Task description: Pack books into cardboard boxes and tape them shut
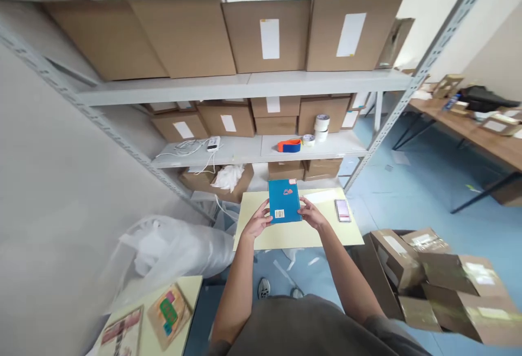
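Note:
A blue book [284, 201] with a barcode label and a small red figure on its cover is held up over the pale yellow table [261, 235]. My left hand [258, 222] grips its left edge, and my right hand [312, 214] grips its right edge. Both hands have their fingers bent around the book's sides. Right of the book, a phone [342, 211] with a lit screen lies on the table. A white sheet [321, 196] lies behind my right hand.
Ahead is a metal shelf [244, 86] with cardboard boxes, tape rolls [322, 123], an orange-blue band [289, 145] and a power strip [213, 144]. Lower left are plastic wrap [183, 244] and a side table [194, 289] with books. Cardboard boxes [440, 274] pile up at right.

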Action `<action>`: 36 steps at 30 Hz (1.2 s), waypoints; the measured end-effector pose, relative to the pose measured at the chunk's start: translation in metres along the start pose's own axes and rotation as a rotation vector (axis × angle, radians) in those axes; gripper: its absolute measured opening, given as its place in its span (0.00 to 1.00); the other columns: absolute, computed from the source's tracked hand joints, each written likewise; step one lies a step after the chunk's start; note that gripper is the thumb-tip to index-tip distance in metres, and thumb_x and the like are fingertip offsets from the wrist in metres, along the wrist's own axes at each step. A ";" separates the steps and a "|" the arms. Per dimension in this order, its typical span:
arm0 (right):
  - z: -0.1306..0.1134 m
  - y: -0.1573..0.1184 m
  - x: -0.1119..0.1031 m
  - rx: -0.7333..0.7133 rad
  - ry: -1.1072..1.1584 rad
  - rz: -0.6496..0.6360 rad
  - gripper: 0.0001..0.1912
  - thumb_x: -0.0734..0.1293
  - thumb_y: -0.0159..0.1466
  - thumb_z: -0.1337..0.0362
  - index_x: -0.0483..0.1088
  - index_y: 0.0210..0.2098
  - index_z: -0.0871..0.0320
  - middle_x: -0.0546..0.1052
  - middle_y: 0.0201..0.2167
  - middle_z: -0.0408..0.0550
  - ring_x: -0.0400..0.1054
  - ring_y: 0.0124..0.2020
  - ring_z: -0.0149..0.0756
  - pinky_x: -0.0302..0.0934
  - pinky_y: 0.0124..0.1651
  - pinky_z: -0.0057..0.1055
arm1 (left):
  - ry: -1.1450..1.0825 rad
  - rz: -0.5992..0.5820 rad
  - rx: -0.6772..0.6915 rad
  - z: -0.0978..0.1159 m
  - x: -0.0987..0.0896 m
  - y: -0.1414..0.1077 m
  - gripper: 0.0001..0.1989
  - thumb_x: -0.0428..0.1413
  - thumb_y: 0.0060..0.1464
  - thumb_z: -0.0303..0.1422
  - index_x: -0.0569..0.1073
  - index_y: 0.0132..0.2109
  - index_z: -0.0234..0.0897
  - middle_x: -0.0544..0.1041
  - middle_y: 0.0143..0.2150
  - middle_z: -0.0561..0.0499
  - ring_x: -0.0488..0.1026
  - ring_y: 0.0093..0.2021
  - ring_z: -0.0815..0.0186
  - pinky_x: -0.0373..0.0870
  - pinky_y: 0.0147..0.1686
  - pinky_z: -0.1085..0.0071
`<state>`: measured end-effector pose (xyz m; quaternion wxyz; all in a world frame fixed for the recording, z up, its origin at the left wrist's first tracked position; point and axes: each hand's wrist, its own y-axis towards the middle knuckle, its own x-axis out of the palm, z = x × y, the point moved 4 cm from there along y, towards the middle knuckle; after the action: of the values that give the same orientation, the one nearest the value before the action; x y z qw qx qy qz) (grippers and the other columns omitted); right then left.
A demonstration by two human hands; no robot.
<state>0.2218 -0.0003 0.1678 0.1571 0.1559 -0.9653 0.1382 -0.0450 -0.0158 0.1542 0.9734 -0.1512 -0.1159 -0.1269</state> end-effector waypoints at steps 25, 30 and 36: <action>-0.010 0.056 0.072 -0.125 -0.085 0.279 0.34 0.82 0.52 0.49 0.75 0.55 0.50 0.85 0.48 0.51 0.81 0.47 0.52 0.73 0.49 0.43 | -0.236 -0.221 0.186 0.073 -0.043 0.057 0.53 0.74 0.49 0.40 0.60 0.77 0.42 0.80 0.62 0.38 0.81 0.55 0.48 0.79 0.53 0.57; -0.004 0.053 0.085 -0.126 0.015 0.366 0.33 0.84 0.48 0.54 0.71 0.49 0.50 0.86 0.37 0.46 0.81 0.36 0.46 0.69 0.36 0.33 | 0.071 0.033 0.260 0.066 -0.067 0.066 0.46 0.72 0.51 0.45 0.68 0.74 0.42 0.78 0.64 0.38 0.80 0.57 0.49 0.78 0.56 0.55; 0.008 0.069 0.105 -0.291 -0.066 0.371 0.31 0.80 0.51 0.60 0.74 0.54 0.50 0.86 0.43 0.48 0.80 0.39 0.47 0.71 0.37 0.38 | 0.256 0.054 0.395 0.053 -0.035 0.066 0.38 0.68 0.57 0.44 0.71 0.71 0.41 0.77 0.66 0.40 0.77 0.63 0.51 0.74 0.62 0.57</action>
<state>0.1011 0.0332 0.1823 0.1182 -0.0437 -0.9918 0.0191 -0.0687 0.0701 0.1767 0.9939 0.0566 -0.0100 -0.0939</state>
